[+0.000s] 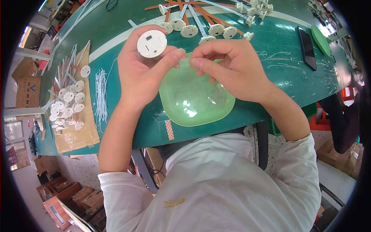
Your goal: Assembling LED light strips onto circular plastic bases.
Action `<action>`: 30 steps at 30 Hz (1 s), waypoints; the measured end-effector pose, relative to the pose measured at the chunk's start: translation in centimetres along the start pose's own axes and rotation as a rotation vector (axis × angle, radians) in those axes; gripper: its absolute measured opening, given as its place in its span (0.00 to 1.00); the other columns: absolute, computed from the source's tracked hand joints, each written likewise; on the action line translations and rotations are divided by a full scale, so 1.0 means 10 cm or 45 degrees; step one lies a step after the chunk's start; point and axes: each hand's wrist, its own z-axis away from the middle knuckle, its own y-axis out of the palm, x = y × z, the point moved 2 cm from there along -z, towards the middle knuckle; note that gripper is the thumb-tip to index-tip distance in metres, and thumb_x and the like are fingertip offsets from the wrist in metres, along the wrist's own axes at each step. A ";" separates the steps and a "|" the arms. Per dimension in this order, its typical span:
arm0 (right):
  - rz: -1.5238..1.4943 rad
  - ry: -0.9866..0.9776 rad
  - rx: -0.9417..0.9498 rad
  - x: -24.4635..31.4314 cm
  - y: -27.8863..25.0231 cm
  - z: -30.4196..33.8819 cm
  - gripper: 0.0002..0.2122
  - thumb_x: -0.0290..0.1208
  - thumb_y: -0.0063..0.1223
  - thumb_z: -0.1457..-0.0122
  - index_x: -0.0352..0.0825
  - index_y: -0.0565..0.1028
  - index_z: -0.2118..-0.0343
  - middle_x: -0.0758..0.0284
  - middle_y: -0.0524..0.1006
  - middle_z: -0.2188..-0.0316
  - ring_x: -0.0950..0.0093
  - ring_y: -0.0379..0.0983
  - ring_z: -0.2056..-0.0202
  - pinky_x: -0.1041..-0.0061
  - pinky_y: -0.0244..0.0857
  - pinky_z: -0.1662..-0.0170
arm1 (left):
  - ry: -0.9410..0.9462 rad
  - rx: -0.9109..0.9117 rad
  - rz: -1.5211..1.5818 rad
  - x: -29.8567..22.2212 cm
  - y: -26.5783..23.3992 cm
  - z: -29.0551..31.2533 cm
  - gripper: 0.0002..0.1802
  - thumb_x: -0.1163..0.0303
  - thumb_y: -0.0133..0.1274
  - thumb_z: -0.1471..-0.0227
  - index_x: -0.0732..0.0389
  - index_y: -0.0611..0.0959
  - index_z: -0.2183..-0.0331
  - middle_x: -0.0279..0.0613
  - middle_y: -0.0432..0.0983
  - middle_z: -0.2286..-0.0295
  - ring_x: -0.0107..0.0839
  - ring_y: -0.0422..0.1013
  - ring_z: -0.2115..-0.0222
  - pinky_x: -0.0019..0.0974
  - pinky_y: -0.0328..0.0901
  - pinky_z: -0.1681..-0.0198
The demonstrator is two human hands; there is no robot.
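Below the left hand [140, 75] and the right hand [239, 67], on the green worktop [282, 83], a pale green dish [195, 98]. Against the curled fingers of the left hand, a round white disc [152, 44], loosely cradled, with thumb stretched clear of its face; just beside, in the right hand, thumb and fingertips pinched together, on what, if anything, impossible to tell. Possible trouble: a slip of the disc from so light a hold if tilted, or any tiny part lost through a loosened pinch into the dish beneath the hands.
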 end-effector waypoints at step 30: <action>0.389 -0.671 -0.420 0.04 -0.02 0.06 0.03 0.20 0.60 0.47 0.29 0.79 0.69 0.65 0.81 0.75 0.78 0.76 0.77 0.82 0.70 0.72 | 0.160 0.306 0.040 -0.07 0.16 0.08 0.36 0.53 0.35 0.34 0.66 0.53 0.35 0.58 0.67 0.44 0.43 0.71 0.48 0.37 0.67 0.52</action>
